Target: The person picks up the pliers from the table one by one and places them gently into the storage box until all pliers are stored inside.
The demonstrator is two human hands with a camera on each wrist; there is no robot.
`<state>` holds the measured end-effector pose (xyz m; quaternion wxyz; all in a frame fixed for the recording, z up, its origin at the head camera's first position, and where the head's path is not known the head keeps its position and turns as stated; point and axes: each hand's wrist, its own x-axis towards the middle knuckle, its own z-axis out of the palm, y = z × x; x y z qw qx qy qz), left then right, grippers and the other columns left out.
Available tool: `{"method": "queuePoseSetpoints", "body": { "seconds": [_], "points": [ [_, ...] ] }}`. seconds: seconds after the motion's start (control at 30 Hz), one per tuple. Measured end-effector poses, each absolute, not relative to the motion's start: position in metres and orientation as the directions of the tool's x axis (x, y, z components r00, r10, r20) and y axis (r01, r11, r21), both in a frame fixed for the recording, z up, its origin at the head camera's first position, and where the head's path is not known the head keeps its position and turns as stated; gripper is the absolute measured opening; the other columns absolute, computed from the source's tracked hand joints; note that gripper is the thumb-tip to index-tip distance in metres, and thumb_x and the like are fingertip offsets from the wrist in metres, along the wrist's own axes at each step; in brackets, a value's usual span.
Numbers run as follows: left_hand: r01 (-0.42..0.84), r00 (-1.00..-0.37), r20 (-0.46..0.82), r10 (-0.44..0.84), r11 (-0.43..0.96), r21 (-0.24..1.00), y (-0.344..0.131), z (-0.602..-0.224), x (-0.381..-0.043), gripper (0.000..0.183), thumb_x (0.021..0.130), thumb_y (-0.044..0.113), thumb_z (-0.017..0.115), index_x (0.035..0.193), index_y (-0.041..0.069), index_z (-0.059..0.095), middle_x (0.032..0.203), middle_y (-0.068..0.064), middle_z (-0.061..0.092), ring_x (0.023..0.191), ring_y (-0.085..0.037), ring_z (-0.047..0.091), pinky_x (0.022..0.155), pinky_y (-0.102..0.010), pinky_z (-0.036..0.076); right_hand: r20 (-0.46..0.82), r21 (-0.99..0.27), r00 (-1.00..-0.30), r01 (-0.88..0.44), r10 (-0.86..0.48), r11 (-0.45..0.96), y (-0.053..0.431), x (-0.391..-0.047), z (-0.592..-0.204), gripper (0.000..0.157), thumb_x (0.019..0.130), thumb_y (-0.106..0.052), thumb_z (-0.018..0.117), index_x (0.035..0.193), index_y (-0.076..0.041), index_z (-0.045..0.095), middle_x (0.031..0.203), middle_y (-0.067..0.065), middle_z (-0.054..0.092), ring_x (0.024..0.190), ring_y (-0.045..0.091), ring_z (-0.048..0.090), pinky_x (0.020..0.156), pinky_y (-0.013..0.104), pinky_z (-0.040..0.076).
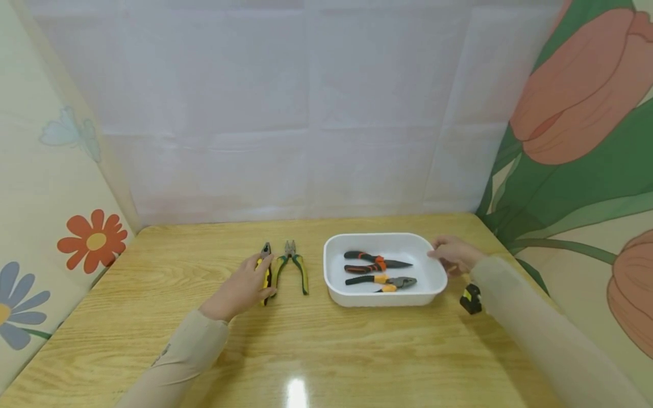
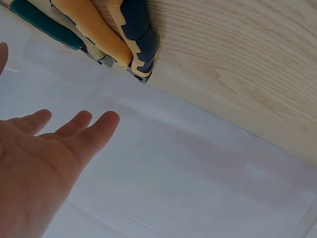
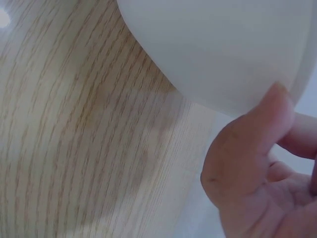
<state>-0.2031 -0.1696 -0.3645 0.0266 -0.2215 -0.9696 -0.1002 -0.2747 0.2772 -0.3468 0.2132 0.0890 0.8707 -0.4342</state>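
Observation:
My left hand [image 1: 242,289] reaches over a pair of pliers with yellow-and-black handles [image 1: 267,279]. In the left wrist view its fingers [image 2: 96,131] are extended, with a gap between them and the handles [image 2: 99,32]. Beside these, combination pliers with green-and-yellow handles [image 1: 304,276] lie with handles spread. My right hand [image 1: 456,256] pinches the right end of a white plastic tray [image 1: 388,301], thumb [image 3: 262,124] against its wall near the rim. Inside the tray lie black-and-red long-nose pliers [image 1: 398,264] and black-and-orange pliers [image 1: 404,281].
A small black-and-yellow tape measure [image 1: 471,299] sits on the wooden table [image 1: 326,357], right of the tray and close to the right forearm. White sheeting [image 1: 306,113] hangs behind the table, and flower-printed panels [image 1: 571,141] stand at both sides.

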Motion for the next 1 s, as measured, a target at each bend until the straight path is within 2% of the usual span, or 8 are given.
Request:
{"method": "queuePoseSetpoints", "body": {
  "seconds": [0.27, 0.5, 0.77, 1.0],
  "points": [
    [0.342, -0.933, -0.026, 0.359, 0.906, 0.25, -0.17, -0.366, -0.205, 0.079, 0.092, 0.03, 0.068, 0.149, -0.005, 0.027, 0.144, -0.041, 0.025, 0.129, -0.058, 0.03, 0.098, -0.066, 0.035, -0.445, -0.715, -0.895, 0.338, -0.026, 0.612, 0.278, -0.274, -0.348, 0.012, 0.1, -0.011, 0.05, 0.103, 0.0, 0.047, 0.079, 0.006, 0.054, 0.068, 0.017, 0.052, 0.061, 0.03, 0.049],
    [0.226, -0.951, -0.147, 0.273, 0.934, 0.278, -0.168, -0.37, -0.208, 0.086, 0.091, 0.039, 0.067, 0.152, -0.001, 0.022, 0.147, -0.043, 0.017, 0.13, -0.061, 0.024, 0.094, -0.07, 0.036, -0.449, -0.71, -0.893, 0.339, -0.026, 0.617, 0.278, -0.276, -0.349, 0.014, 0.1, -0.012, 0.049, 0.106, 0.001, 0.046, 0.083, 0.007, 0.056, 0.071, 0.018, 0.054, 0.062, 0.031, 0.05],
    [0.184, -0.942, -0.235, 0.241, 0.953, 0.239, -0.168, -0.373, -0.215, 0.093, 0.087, 0.048, 0.068, 0.154, 0.002, 0.021, 0.146, -0.043, 0.018, 0.129, -0.063, 0.025, 0.092, -0.069, 0.038, -0.444, -0.719, -0.895, 0.33, -0.038, 0.611, 0.278, -0.276, -0.348, 0.015, 0.101, -0.011, 0.049, 0.107, 0.002, 0.045, 0.083, 0.008, 0.057, 0.071, 0.018, 0.054, 0.062, 0.031, 0.051],
    [0.143, -0.927, -0.309, 0.215, 0.96, 0.24, -0.168, -0.373, -0.221, 0.096, 0.084, 0.047, 0.073, 0.154, 0.003, 0.023, 0.145, -0.043, 0.02, 0.126, -0.064, 0.029, 0.092, -0.07, 0.038, -0.442, -0.722, -0.896, 0.328, -0.041, 0.61, 0.278, -0.275, -0.348, 0.015, 0.101, -0.011, 0.048, 0.107, 0.002, 0.046, 0.081, 0.007, 0.056, 0.07, 0.017, 0.054, 0.062, 0.031, 0.051]
  ]
}}
